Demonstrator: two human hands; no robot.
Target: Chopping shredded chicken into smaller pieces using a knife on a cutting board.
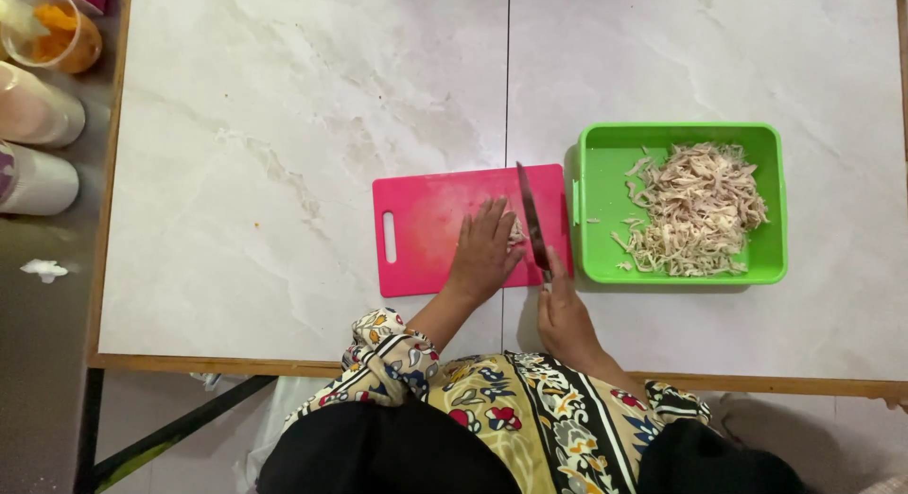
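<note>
A pink cutting board [426,229] lies on a marble-patterned table [284,173]. My left hand [484,250] presses flat on the board, fingers over a small pale piece of food [516,235]. My right hand [566,314] grips the handle of a knife [530,215], whose blade points away from me, right beside the food and my left fingertips. Just right of the board, touching it, sits a green rectangular tub [605,173] holding a heap of pale shredded food [695,210].
At the far left, off the table, stand a clear cup with orange contents [57,31] and two pale cylindrical containers [38,111]. A white scrap [43,269] lies on the floor. The table's wooden front edge [284,365] runs near my body.
</note>
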